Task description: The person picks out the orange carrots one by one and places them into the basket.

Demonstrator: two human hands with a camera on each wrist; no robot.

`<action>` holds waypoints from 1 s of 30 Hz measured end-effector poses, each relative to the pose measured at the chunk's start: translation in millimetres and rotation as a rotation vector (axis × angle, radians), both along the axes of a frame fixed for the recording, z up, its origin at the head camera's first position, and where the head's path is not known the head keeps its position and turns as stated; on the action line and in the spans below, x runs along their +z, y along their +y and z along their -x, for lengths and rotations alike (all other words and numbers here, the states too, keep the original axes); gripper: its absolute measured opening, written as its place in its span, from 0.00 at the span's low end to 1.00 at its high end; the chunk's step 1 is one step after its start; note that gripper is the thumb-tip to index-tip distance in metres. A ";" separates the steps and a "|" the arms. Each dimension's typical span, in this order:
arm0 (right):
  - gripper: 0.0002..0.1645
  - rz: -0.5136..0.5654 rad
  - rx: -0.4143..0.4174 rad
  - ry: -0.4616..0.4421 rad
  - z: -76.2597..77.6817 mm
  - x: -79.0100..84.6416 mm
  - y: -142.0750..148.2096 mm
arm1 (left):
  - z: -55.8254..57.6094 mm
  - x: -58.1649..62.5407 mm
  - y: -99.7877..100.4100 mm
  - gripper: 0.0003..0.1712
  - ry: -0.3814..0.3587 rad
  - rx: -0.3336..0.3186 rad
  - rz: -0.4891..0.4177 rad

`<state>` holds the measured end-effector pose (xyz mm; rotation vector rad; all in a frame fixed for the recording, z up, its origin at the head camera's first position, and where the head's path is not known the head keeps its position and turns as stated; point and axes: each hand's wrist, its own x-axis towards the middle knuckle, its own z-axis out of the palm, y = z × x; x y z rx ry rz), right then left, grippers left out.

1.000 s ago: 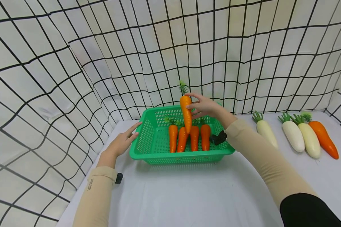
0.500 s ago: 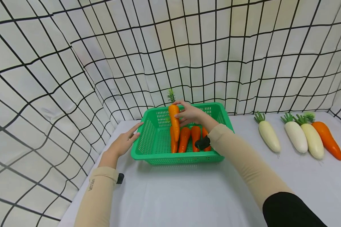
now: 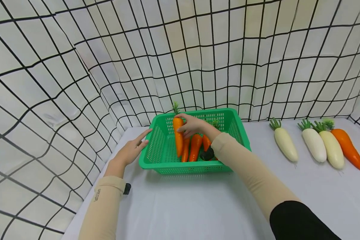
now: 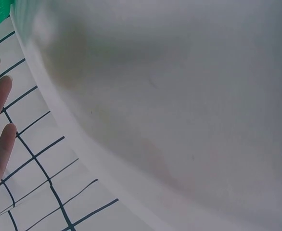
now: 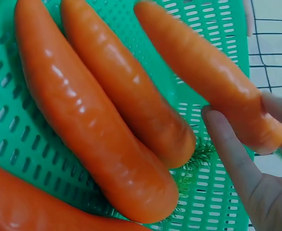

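Observation:
My right hand (image 3: 192,125) pinches an orange carrot (image 3: 178,135) near its green top, between thumb and fingers. This carrot (image 5: 203,72) hangs over the left part of a green plastic basket (image 3: 192,166), its tip pointing down and its leafy top above the far rim. Several other carrots (image 3: 195,146) lie side by side in the basket to the right of it, partly behind the wrist and sleeve. At the basket's left rim, my left hand (image 3: 128,151) touches the edge with straight fingers; the left wrist view catches only its fingers (image 4: 1,103).
On the white table (image 3: 183,206) to the right lie a pale radish (image 3: 285,144), a white radish (image 3: 314,145), another pale radish (image 3: 332,149) and a carrot (image 3: 348,149). A black grid with white cloth (image 3: 210,60) stands behind and at the left.
My right hand has moved left and down with the carrot, from over the middle of the basket into its left part. The left hand has stayed at the rim.

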<state>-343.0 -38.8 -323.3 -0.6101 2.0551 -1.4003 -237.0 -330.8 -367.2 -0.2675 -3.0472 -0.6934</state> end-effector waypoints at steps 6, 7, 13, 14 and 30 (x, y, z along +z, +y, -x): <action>0.38 -0.070 0.033 0.074 -1.8 -0.4 -3.9 | -0.5 2.5 0.5 0.35 0.005 -0.005 -0.008; 0.38 -0.071 0.032 0.079 -1.9 -0.4 -4.1 | -0.3 2.6 0.6 0.35 0.005 -0.004 -0.011; 0.36 -0.149 0.027 0.180 0.6 -5.8 -8.4 | -0.1 0.7 0.2 0.35 0.002 0.003 -0.014; 0.36 -0.180 0.030 0.214 0.9 -6.7 -9.3 | -0.2 0.0 0.1 0.35 0.000 0.004 -0.014; 0.37 -0.413 0.103 0.398 10.3 -16.4 -12.9 | 1.8 -3.1 1.8 0.34 0.031 -0.010 -0.003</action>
